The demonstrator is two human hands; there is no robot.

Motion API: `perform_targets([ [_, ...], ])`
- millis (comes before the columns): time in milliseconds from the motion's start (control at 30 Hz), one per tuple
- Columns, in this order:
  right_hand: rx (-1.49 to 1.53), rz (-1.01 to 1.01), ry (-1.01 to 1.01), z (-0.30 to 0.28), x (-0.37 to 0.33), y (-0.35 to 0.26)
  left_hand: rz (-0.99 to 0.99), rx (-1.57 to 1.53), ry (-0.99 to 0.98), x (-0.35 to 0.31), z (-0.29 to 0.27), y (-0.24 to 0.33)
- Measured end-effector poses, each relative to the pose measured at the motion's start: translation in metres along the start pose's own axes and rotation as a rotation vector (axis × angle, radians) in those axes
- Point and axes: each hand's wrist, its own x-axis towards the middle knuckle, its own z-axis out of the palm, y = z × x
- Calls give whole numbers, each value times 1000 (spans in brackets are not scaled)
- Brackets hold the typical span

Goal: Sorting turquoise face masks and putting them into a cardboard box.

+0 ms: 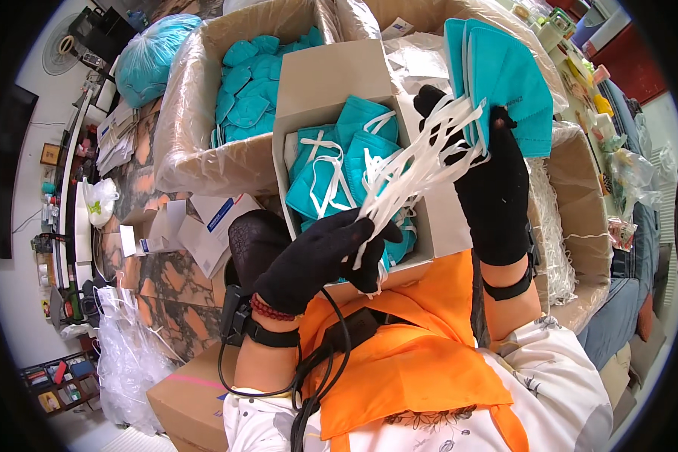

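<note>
White elastic straps [414, 162] pinched in our gloved left hand [320, 256] could tangle or snap while our right hand [493, 181] grips the stack of teal fabric masks [505, 75].

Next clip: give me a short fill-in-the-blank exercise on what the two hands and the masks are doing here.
1. The right hand holds up a stack of ____ masks.
2. The left hand pinches their ____ straps.
3. Both hands wear ____ gloves.
4. The small box below holds more ____.

Missing words: teal; white; black; masks
</note>
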Motion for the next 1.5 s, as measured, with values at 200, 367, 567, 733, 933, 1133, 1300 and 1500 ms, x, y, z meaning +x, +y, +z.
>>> perform_targets([
  [200, 355, 65, -196, -15, 15, 3, -28, 328, -22, 8, -5, -4],
  [367, 766, 421, -284, -19, 7, -18, 132, 517, 86, 9, -8, -17],
  [567, -308, 702, -741, 36, -7, -37, 660, 1201, 117, -3, -5, 13],
  [733, -565, 514, -632, 30, -19, -24, 184, 1095, 148, -4, 0, 15],
  [933, -84, 732, 71, 49, -62, -18, 83, -351, -121, -12, -1, 3],
  [1133, -77, 701, 233, 63, -74, -33, 239, 468, -401, -9, -8, 12],
  [1300, -51, 858, 174, 75, -57, -54, 356, 732, -325, -21, -14, -7],
  [1500, -223, 1117, -130, 52, -42, -81, 341, 849, -342, -54, -13, -17],
])
